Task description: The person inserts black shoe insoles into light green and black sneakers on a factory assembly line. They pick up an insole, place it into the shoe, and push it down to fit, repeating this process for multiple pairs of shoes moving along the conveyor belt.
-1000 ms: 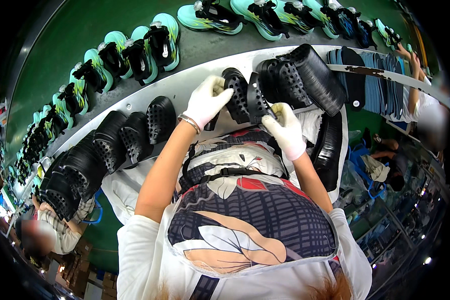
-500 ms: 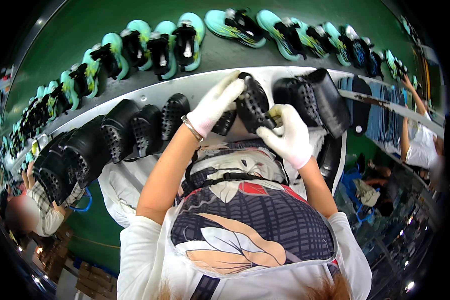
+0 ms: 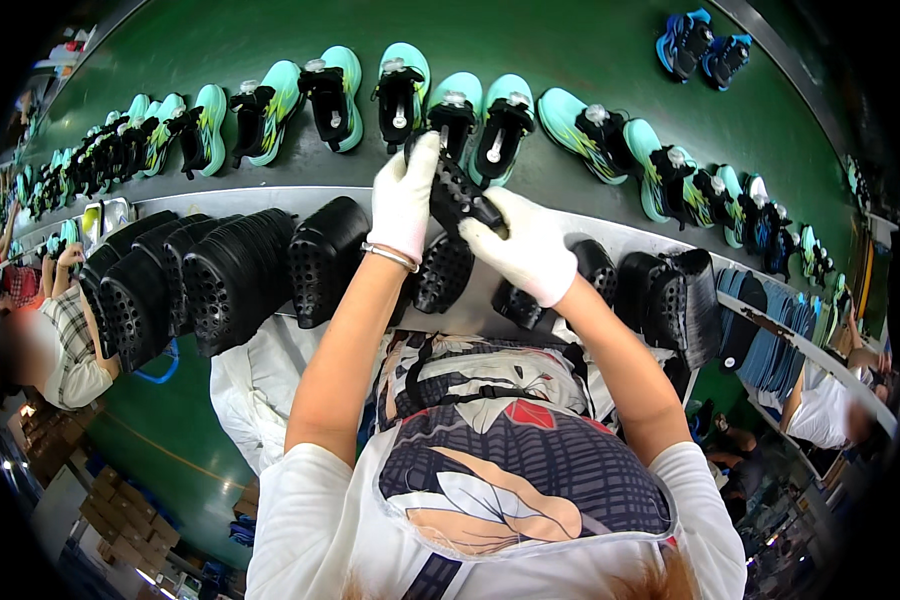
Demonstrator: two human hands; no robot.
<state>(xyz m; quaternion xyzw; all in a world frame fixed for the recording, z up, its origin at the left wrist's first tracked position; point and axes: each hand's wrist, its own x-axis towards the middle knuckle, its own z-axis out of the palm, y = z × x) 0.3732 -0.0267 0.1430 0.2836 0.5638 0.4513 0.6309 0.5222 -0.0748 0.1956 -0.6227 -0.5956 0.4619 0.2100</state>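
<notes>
My left hand point(image 3: 405, 200), in a white glove, grips the upper end of a black perforated shoe insert point(image 3: 460, 196). At its lower end my gloved right hand point(image 3: 526, 246) has fingers and thumb closed round it. The insert is tilted, its holed face partly covered by my fingers. Just beyond it, mint-green and black sports shoes point(image 3: 505, 128) stand on the dark green belt point(image 3: 370, 172). Below my hands another perforated insert point(image 3: 443, 272) lies on the metal ledge point(image 3: 485, 318). Further inserts point(image 3: 518, 303) lie to the right of it.
Stacked black inserts point(image 3: 240, 275) line the ledge at left, with another stack point(image 3: 675, 300) at right. Beyond that hang blue-grey flat insoles point(image 3: 775, 325) beside a metal rail point(image 3: 810, 345). A co-worker in a checked shirt point(image 3: 75, 335) is at far left, another in white point(image 3: 822, 400) at far right.
Both hands have moved away from me toward the shoes on the belt, still holding the insert. The view has shifted, showing more of the belt, and the shoes stand in different places.
</notes>
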